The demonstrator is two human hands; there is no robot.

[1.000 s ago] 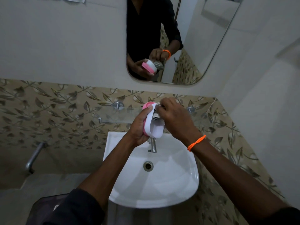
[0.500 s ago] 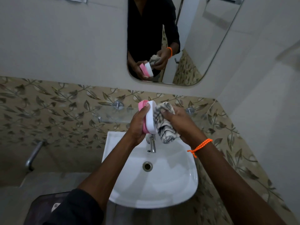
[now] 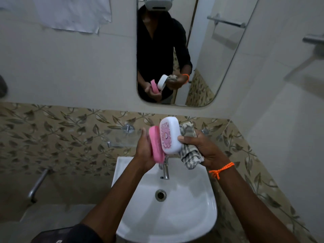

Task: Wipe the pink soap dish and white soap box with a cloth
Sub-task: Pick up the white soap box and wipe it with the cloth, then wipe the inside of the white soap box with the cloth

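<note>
Far left, low on the wall: a metal pipe (image 3: 37,185) angles down below the leaf-patterned tiles (image 3: 52,135). A sheet of paper (image 3: 73,14) hangs on the plain wall above.

Your left hand (image 3: 144,151) is raised over the sink (image 3: 192,216), fingers curled around the pink soap dish (image 3: 156,146). The dish stands on edge, tilted, its lower end down in your palm.

Just right of it, touching along its side, is the white soap box (image 3: 171,137), also upright, patterned pink face turned toward you. The tap (image 3: 165,170) shows directly below both pieces.

Your right hand (image 3: 201,148) is closed on a checked cloth (image 3: 190,152), which is bunched against the right side of the box; your thumb presses on the box's lower right edge, so this hand grips both cloth and box. An orange thread band (image 3: 220,170) sits on that wrist.

The mirror (image 3: 219,58) above reflects both hands with dish, box and cloth held apart at the top, joined low. A towel bar (image 3: 313,39) is fixed far right.
</note>
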